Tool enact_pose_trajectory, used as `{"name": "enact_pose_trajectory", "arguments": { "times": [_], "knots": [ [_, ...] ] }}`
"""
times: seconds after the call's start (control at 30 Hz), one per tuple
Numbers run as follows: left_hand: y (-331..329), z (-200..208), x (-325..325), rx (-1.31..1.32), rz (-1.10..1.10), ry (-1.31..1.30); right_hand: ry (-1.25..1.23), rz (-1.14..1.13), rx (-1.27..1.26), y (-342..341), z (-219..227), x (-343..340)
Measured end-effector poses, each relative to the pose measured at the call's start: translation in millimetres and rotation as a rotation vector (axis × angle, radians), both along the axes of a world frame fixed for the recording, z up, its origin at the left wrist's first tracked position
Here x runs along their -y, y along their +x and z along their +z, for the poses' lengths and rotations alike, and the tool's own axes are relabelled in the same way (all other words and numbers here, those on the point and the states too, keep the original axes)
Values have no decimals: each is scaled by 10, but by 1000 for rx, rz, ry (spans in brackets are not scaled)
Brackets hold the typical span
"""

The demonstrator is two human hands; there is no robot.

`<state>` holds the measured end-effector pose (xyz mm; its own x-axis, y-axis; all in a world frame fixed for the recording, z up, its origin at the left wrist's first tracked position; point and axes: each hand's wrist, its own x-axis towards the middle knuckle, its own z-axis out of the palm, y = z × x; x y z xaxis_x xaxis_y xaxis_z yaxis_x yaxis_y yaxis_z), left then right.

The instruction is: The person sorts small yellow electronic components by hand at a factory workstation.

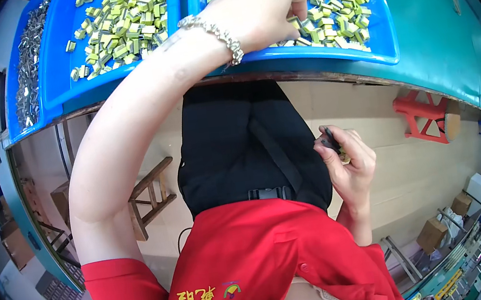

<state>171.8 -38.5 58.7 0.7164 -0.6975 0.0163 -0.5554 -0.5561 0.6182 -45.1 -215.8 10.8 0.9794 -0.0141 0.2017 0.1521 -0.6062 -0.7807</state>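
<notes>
My left hand (261, 10) reaches over the near rim of the right blue tray (300, 52). Its thumb and fingers pinch at a small yellow-and-dark block (295, 22) among many alike; the fingertips are partly hidden. Lower down, beside my right thigh and away from the trays, my right hand (351, 162) is closed. A small dark piece (330, 139) shows between its thumb and forefinger, and a bit of yellow is visible within the curled fingers. More of these yellow blocks (130, 28) lie loose in the middle blue tray (55, 77).
A narrow blue tray (30, 124) of small shiny metal parts (33, 62) stands at the far left. The trays rest on a green-topped table (432, 34) with a worn near edge. A wooden stool (152, 198) is at left, a red stool (421, 117) at right.
</notes>
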Motion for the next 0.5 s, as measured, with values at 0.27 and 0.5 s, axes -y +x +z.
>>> {"name": "enact_pose_trajectory", "arguments": {
  "times": [0.27, 0.5],
  "knots": [
    [-454, 380, -213, 148, 131, -482, -8, -33, -13, 49, 42, -1],
    [-1577, -342, -618, -1336, 440, -1152, 32, 44, 7, 111, 63, -103]
  ]
}}
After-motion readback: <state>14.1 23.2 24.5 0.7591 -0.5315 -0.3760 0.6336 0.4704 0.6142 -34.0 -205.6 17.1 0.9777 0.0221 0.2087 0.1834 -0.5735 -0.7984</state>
